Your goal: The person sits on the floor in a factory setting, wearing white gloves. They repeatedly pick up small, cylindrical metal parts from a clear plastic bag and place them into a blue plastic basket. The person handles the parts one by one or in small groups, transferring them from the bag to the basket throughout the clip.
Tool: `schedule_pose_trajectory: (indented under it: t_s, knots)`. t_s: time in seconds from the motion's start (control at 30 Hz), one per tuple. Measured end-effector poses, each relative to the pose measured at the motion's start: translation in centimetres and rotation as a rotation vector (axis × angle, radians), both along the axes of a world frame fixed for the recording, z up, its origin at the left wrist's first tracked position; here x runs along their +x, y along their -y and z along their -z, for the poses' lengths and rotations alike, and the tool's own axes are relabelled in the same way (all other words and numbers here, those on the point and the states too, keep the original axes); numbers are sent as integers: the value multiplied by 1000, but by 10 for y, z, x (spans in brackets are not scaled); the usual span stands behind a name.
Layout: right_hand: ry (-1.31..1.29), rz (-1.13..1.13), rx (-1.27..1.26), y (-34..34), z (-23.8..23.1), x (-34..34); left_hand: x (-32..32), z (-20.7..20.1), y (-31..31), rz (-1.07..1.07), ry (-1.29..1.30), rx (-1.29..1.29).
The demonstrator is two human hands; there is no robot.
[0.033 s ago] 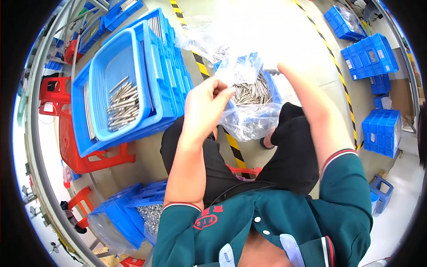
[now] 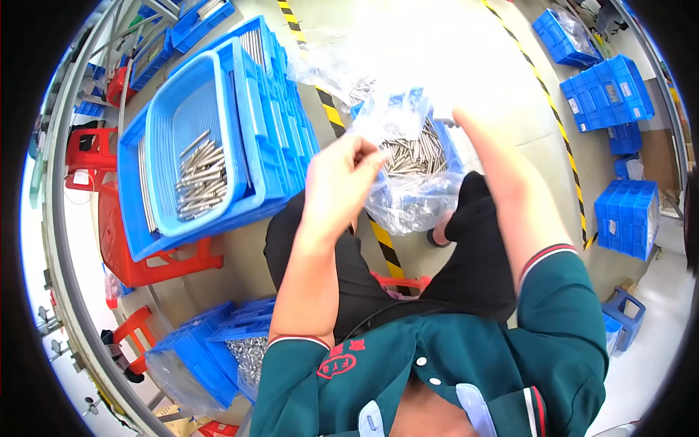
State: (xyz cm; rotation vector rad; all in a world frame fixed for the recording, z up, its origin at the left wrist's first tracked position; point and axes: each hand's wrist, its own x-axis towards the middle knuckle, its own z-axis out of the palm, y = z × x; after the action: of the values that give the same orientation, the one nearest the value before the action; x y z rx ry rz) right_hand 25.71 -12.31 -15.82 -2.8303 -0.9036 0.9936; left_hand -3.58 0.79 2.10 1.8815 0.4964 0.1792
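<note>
My left hand (image 2: 341, 173) is closed in a pinch, thumb against fingertips, at the left edge of a blue bin (image 2: 453, 149) lined with clear plastic. Whatever the pinch holds is too small to make out. Slim metal pins (image 2: 416, 154) fill the bin in a loose heap, and the clear plastic bag (image 2: 408, 200) hangs over its near side. My right hand (image 2: 461, 119) reaches to the bin's far right, where strong glare swallows the fingers. To the left, a light-blue tray (image 2: 162, 138) holds a pile of longer metal rods (image 2: 202, 178).
The tray rests on stacked blue crates (image 2: 273, 120) above a red stool (image 2: 131, 251). More metal parts lie in a plastic bag (image 2: 320, 69) beyond the bin. Blue crates (image 2: 608, 91) line the right side. At lower left, a crate holds small metal parts (image 2: 249, 355).
My left hand has shifted very slightly right and down, still pinched. My right forearm has moved a little left. The bin and tray stay in place.
</note>
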Motion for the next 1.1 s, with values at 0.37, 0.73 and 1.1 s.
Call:
schedule_pose_trajectory:
  t_s: [0.37, 0.73, 1.1]
  knots:
    - [28, 532, -185, 8, 145, -54, 18, -3, 17, 219, -17, 173]
    - [114, 583, -21, -12, 160, -72, 18, -11, 5, 303, 39, 64]
    - [-327, 1096, 344, 49, 277, -48, 7, -8, 4, 311, 131, 26]
